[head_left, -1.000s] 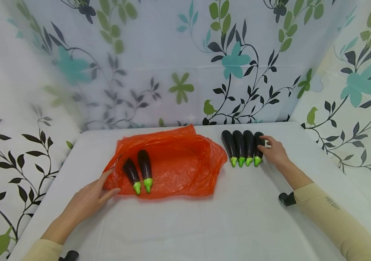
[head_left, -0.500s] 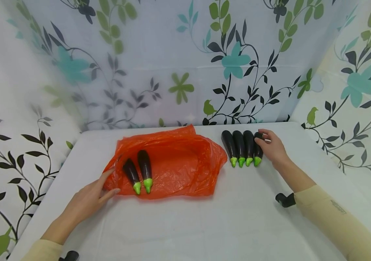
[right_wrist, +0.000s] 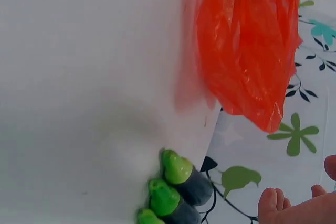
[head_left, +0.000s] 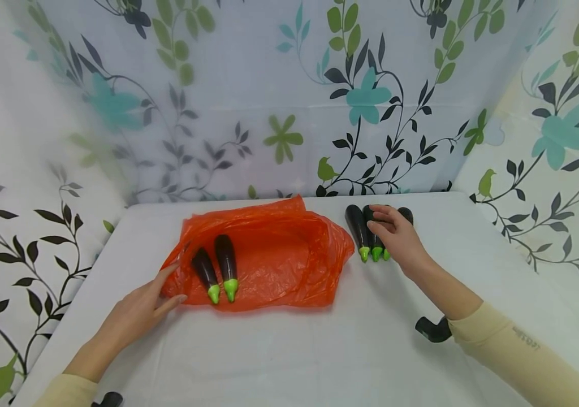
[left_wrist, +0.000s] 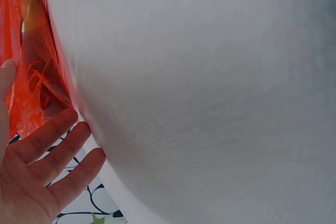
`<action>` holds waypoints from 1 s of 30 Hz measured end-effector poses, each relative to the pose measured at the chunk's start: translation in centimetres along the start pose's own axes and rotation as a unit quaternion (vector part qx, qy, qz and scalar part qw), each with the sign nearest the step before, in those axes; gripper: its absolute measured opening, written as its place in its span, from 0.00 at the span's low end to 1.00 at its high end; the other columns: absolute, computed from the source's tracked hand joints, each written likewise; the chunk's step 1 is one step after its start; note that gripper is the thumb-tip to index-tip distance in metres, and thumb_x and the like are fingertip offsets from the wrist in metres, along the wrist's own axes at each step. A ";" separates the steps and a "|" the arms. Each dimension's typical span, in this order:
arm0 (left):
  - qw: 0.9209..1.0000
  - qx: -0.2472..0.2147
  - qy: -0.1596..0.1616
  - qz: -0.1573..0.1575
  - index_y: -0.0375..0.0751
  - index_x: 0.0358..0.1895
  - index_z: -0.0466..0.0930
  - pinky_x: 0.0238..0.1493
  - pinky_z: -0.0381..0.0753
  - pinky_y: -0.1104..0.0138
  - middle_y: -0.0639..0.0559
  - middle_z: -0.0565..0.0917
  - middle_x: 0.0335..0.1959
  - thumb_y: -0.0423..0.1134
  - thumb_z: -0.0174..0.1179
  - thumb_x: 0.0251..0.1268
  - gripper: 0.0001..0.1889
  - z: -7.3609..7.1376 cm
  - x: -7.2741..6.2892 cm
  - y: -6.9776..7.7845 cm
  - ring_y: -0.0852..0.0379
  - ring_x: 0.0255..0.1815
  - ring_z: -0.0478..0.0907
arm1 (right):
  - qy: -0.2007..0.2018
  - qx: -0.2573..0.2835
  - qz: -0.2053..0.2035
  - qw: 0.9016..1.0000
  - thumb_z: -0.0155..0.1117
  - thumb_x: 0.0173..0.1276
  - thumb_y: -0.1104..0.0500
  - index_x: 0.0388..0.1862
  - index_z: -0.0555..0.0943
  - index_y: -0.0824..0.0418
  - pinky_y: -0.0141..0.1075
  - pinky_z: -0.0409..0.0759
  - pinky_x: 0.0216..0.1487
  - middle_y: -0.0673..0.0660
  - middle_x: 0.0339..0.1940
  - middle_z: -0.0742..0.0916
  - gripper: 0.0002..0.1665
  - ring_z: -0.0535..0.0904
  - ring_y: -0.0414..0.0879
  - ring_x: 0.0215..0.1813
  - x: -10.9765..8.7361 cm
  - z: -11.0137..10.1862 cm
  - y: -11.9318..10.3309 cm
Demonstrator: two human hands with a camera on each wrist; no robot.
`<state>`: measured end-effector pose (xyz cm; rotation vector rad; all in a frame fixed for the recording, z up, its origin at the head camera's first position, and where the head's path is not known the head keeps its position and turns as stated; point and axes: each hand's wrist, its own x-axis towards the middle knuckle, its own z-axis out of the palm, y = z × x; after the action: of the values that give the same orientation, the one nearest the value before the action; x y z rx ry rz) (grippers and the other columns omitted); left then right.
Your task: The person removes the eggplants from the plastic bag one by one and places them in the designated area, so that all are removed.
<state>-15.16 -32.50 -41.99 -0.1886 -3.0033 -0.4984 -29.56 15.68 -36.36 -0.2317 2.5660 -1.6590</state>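
Note:
An orange-red plastic bag (head_left: 284,265) lies on the table with its wide mouth towards me, and two dark eggplants (head_left: 225,260) with green stem ends rest inside at its left. My left hand (head_left: 134,314) is at the bag's left edge, fingers spread and fairly straight in the left wrist view. To the right of the bag, several more eggplants (head_left: 357,229) lie side by side in a row. Over the middle of that row hovers my right hand (head_left: 400,237), fingers slightly bent and holding nothing that I can see; it partly hides the eggplants. Whether its fingertips touch one, I cannot tell.
A white cloth covers the table (head_left: 269,356). Curtains (head_left: 289,113) with a leaf and flower print hang behind and at both sides. A black camera piece (head_left: 433,329) sticks out by the right wrist, another (head_left: 110,399) by the left.
My right hand has left the rightmost eggplant and shifted left over the middle of the row. The left hand, the bag and the eggplants have stayed put.

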 end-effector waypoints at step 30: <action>1.000 -0.001 0.006 -0.002 0.41 0.71 0.59 0.45 0.77 0.40 0.32 0.81 0.50 0.54 0.63 0.64 0.38 0.0 -0.2 0.1 0.36 0.47 0.80 | -0.139 0.067 -0.097 0.983 0.61 0.73 0.55 0.68 0.70 0.47 0.44 0.79 0.56 0.50 0.67 0.73 0.26 0.71 0.53 0.66 -5.9 6.8 -6.5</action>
<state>-14.99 -32.42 -41.98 -0.1785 -2.9918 -0.5007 -22.15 7.91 -33.38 -0.6703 2.2781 -1.7129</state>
